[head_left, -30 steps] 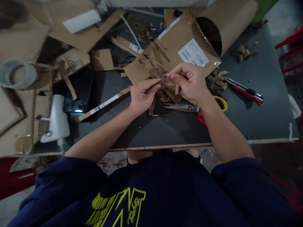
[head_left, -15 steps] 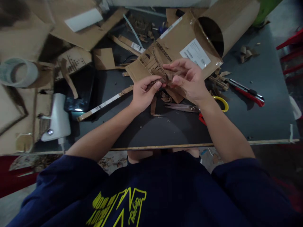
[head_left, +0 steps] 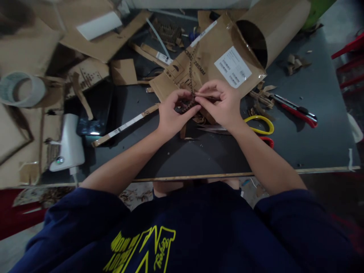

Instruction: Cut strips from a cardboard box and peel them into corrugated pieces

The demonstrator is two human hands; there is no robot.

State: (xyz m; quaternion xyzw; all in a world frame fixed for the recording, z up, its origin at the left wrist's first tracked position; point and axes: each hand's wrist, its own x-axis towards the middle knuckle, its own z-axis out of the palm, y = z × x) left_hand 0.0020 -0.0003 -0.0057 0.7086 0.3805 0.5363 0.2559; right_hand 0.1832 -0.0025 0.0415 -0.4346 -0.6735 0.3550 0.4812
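Observation:
My left hand (head_left: 176, 113) and my right hand (head_left: 221, 101) meet over the middle of the dark table. Both are closed, thumb against fingers, on a strip of corrugated cardboard (head_left: 191, 72) whose wavy edge stands up between them. My right fingers also pinch a thin brown layer at the strip's side. Behind the strip lies a flat printed cardboard piece (head_left: 209, 57) with a white label. Scissors (head_left: 260, 125) with yellow and red handles rest beneath my right wrist, their blades partly hidden. Small torn cardboard scraps (head_left: 200, 119) lie under my hands.
A red utility knife (head_left: 295, 110) lies at the right. On the left are a tape roll (head_left: 38, 91), a white handheld device (head_left: 69, 146) with a cable, a black glossy object (head_left: 95, 110) and cardboard sheets (head_left: 31, 49). A large cardboard tube (head_left: 280, 30) lies at the back right.
My right hand has moved slightly left and down, its fingers closing on the strip. The strip now stands more upright, and more of the scissors' handles shows.

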